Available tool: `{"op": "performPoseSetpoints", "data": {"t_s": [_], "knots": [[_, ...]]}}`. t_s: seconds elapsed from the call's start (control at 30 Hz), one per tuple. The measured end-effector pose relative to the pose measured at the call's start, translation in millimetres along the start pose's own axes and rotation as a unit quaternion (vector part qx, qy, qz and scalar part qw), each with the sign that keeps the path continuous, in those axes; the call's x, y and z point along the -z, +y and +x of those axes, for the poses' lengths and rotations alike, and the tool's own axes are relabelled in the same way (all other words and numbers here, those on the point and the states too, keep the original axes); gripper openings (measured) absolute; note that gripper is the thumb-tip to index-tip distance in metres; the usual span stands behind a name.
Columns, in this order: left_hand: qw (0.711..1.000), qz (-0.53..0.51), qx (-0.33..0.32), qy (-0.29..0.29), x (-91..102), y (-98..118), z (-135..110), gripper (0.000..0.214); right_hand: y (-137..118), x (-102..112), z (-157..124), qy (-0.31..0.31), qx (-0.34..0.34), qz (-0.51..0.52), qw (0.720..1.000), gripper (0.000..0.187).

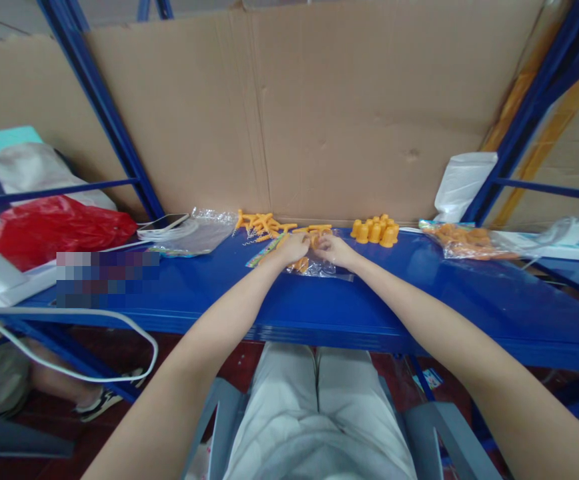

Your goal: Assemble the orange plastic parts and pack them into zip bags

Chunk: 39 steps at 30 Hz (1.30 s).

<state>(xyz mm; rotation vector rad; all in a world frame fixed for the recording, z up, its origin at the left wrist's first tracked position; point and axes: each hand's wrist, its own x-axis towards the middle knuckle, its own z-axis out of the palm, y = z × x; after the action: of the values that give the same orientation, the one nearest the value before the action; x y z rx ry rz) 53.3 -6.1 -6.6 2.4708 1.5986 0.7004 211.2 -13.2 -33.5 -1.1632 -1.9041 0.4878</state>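
Both hands are close together over a clear plastic bag [319, 269] with a colourful printed strip and orange pieces inside. My left hand [293, 247] is closed on the bag's left side. The fingers of my right hand [334, 250] are curled around an orange plastic piece [313, 241] at the bag, partly hidden by the fingers. Just behind and left lies a loose heap of orange-handled metal spirals [259, 224], like small corkscrews. Right of my hands, several orange cup-shaped pieces [375, 231] stand grouped upright.
A filled bag of orange pieces [464, 240] lies at the right on the blue shelf [329, 307]. Flat clear bags [204, 233] and a phone [169, 222] are at the left. Cardboard [319, 113] closes the back. A white cable [94, 313] loops over the left edge.
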Motion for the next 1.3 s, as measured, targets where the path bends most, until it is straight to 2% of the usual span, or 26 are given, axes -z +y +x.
{"op": "performPoseSetpoints", "data": {"t_s": [0.07,0.2,0.3,0.43,0.5,0.53,0.6,0.7,0.77,0.83,0.9,1.0,1.13,1.3], "knots": [[0.999,0.004,-0.017,-0.039,-0.4,-1.7,2.0,0.042,-0.3,1.5,-0.8,-0.027,-0.013,0.01,1.0,0.023],[0.996,0.034,-0.013,-0.081,0.6,-8.6,6.6,0.051,-4.0,7.3,-3.6,-0.096,-0.005,0.016,0.995,0.038],[0.992,0.064,0.003,-0.108,4.9,-12.9,6.9,0.056,-9.1,11.2,-5.6,-0.134,0.019,-0.011,0.991,0.043],[0.983,0.091,0.028,-0.155,14.3,-13.0,1.2,0.061,-17.2,20.1,-7.0,-0.172,0.083,-0.072,0.979,0.041],[0.979,0.099,0.035,-0.176,18.3,-11.8,-2.2,0.063,-20.5,29.2,-7.5,-0.155,0.088,-0.132,0.975,0.038],[0.977,0.101,0.038,-0.182,19.7,-11.4,-3.4,0.064,-21.7,35.0,-7.6,-0.127,0.077,-0.171,0.974,0.036],[0.977,0.104,0.037,-0.184,21.0,-11.0,-4.6,0.065,-22.1,47.4,-7.7,-0.051,0.049,-0.233,0.97,0.032],[0.977,0.104,0.034,-0.183,20.1,-11.2,-4.0,0.066,-15.9,61.5,-6.1,0.078,0.016,-0.266,0.961,0.032],[0.976,0.109,0.033,-0.186,18.8,-11.6,-3.0,0.066,-6.7,63.9,-4.2,0.116,0.01,-0.258,0.959,0.036],[0.975,0.116,0.032,-0.189,17.6,-12.0,-2.3,0.067,4.9,60.9,-2.3,0.094,0.015,-0.24,0.966,0.045],[0.974,0.121,0.031,-0.19,17.0,-12.1,-2.1,0.067,16.2,55.3,-0.9,0.035,0.037,-0.22,0.974,0.052],[0.974,0.121,0.032,-0.191,16.6,-11.8,-2.5,0.067,27.2,49.1,0.1,-0.029,0.051,-0.196,0.979,0.048],[0.974,0.12,0.031,-0.191,15.1,-12.7,-1.7,0.066,29.0,49.2,0.4,-0.031,0.05,-0.207,0.977,0.034],[0.976,0.116,0.031,-0.182,11.5,-17.2,1.2,0.065,21.5,54.3,-2.8,-0.041,0.032,-0.26,0.964,0.035]]}}
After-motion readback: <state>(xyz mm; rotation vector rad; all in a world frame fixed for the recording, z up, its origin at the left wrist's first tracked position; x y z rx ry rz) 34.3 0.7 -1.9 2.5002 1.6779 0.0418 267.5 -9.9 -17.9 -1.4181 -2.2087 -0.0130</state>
